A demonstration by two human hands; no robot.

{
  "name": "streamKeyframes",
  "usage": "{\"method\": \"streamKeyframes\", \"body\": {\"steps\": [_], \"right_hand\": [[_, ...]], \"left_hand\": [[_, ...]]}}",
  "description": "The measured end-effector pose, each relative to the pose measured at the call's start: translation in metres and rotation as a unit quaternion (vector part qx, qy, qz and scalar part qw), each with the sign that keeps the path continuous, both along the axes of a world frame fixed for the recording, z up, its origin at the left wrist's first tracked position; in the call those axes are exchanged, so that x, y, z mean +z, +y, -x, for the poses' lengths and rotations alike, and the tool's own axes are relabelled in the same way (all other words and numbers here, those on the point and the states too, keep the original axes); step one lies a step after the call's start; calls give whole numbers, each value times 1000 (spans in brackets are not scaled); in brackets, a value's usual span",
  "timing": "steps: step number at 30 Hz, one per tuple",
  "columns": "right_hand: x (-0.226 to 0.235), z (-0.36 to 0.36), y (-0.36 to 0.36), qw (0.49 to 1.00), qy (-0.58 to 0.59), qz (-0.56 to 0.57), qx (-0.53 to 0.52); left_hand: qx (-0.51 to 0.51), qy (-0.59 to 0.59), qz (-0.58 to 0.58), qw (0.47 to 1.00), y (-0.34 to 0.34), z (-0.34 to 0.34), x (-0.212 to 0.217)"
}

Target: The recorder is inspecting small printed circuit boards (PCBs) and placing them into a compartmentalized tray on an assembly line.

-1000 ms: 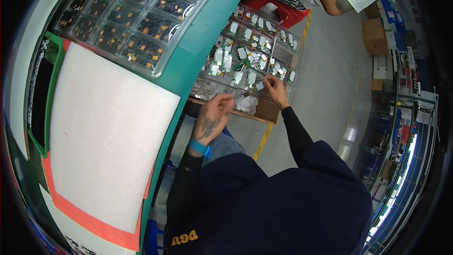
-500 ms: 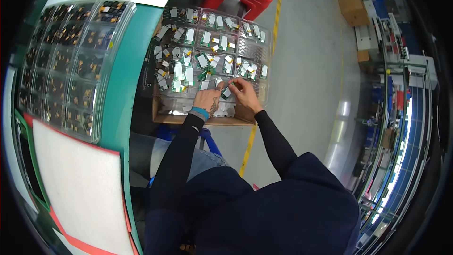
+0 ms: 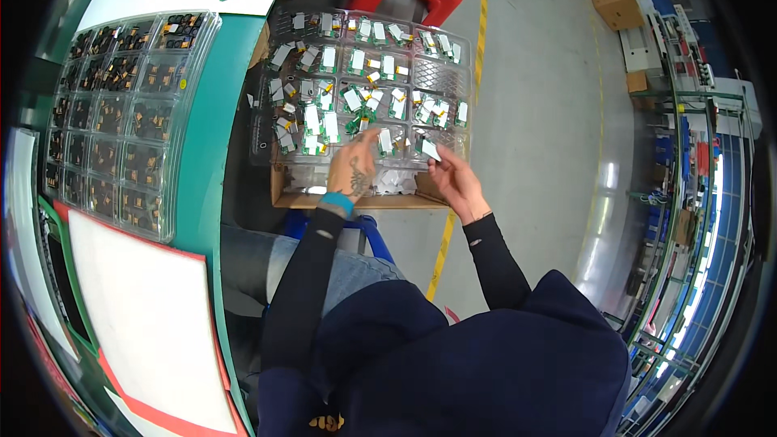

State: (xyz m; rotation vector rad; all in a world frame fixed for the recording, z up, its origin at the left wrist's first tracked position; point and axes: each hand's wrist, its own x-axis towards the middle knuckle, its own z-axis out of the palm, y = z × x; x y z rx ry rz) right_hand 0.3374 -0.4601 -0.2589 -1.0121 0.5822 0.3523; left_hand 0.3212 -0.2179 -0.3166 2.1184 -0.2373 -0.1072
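Note:
A clear compartment tray [image 3: 441, 73] lies before me, filled with small green circuit boards that carry silver-white battery cells. Between thumb and fingers of my right hand [image 3: 460, 186] is one such circuit board [image 3: 430, 148], its pale face up, at the tray's near right corner. My left hand [image 3: 354, 168] hovers over the tray's near edge with the index finger stretched out and nothing seen in it. Close to that fingertip lie a board with a white cell [image 3: 384, 140] and a cluster of green boards [image 3: 362, 120].
Under the tray stands an open cardboard box [image 3: 356, 203] with white pieces inside. To the left, a green-edged table [image 3: 198, 146] bears another tray [image 3: 171, 154] of dark parts. A person sits across by a red stool [image 3: 441, 2]. Shelving [image 3: 688, 154] runs along the right.
My right hand has moved right and nearer to me with the circuit board, away from my left hand. The left hand has lifted off slightly, its index finger now extended.

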Motion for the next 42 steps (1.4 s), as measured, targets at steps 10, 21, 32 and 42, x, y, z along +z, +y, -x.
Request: {"method": "streamKeyframes", "body": {"steps": [10, 21, 32, 42], "right_hand": [[68, 63, 89, 945, 228, -200, 127], [132, 82, 162, 801, -354, 288, 388], [129, 74, 166, 610, -489, 369, 503], [133, 65, 168, 630, -453, 334, 535]], "left_hand": [[112, 214, 557, 795, 36, 95, 106], [154, 144, 729, 651, 66, 166, 92], [146, 131, 719, 667, 63, 168, 78], [147, 130, 711, 675, 65, 169, 75]]}}
